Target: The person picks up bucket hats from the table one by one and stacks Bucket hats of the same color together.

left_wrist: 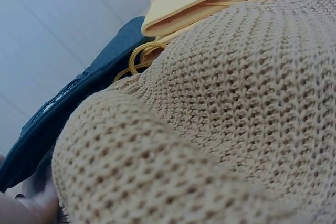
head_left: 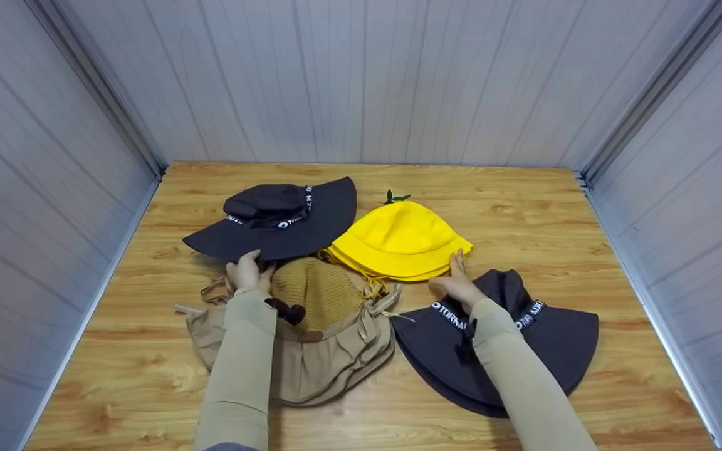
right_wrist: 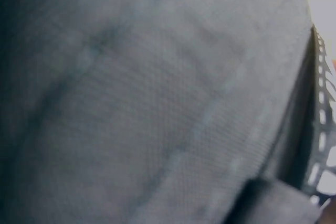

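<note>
In the head view, my left hand (head_left: 246, 273) pinches the near brim of a black wide-brimmed hat (head_left: 329, 216) with a lettered band. The same hat's dark brim (left_wrist: 58, 100) slants across the left wrist view, its gripped edge partly hidden. My right hand (head_left: 459, 287) touches the right end of the yellow bucket hats (head_left: 398, 241), its finger and thumb spread along the brim. Below my left hand lies a tan hat with a knitted crown (head_left: 314, 291), whose weave fills much of the left wrist view. Under my right wrist sit stacked black hats (head_left: 561, 338).
Pale panel walls (head_left: 361, 81) enclose the wooden table (head_left: 116, 376) at the back and sides. A green leaf ornament (head_left: 397, 197) shows behind the yellow hats. Yellow cords (head_left: 373, 287) and pale ties (head_left: 389, 297) trail between the yellow and tan hats.
</note>
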Available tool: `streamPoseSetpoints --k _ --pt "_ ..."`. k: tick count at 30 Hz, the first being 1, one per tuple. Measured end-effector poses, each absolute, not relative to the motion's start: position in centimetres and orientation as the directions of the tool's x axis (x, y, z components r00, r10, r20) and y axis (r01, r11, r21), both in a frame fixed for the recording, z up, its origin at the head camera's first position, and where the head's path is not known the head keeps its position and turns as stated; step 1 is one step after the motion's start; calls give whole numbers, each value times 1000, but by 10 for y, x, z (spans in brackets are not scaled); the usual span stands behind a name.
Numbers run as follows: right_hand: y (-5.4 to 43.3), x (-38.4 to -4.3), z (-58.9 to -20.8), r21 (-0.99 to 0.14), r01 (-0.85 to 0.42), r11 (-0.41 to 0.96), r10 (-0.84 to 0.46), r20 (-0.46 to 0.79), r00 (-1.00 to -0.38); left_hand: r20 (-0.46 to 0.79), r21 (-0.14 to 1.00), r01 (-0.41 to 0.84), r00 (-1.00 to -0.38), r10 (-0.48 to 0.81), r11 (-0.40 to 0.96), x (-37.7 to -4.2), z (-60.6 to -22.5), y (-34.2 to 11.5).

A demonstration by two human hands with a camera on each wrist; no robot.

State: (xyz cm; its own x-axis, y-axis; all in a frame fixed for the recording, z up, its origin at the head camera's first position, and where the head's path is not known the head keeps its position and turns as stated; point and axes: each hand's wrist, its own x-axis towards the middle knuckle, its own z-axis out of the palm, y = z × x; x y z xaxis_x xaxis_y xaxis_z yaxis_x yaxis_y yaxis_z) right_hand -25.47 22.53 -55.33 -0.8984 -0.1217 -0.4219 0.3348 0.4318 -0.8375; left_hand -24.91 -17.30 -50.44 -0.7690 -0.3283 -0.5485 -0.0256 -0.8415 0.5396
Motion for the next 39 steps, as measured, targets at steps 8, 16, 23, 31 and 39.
streamPoseSetpoints --k 8,16,23,31,39 --pt "226 -254 -551 -826 341 449 -123 -435 -892 -496 440 58 -817 -296 -896 -249 -508 -168" --pt "225 -254 -552 -837 347 423 -118 -431 -894 -485 470 107 -798 -358 -876 -250 -508 -164" --pt "225 -254 -552 -841 357 407 -102 -430 -897 -471 451 141 -801 -369 -882 -255 -507 -160" --pt "223 -256 -551 -842 367 394 -46 -418 -907 -450 428 163 -814 -366 -889 -258 -499 -151" --pt "212 -255 -549 -907 357 222 106 -342 -934 -422 431 130 -846 -326 -893 -259 -492 -141"
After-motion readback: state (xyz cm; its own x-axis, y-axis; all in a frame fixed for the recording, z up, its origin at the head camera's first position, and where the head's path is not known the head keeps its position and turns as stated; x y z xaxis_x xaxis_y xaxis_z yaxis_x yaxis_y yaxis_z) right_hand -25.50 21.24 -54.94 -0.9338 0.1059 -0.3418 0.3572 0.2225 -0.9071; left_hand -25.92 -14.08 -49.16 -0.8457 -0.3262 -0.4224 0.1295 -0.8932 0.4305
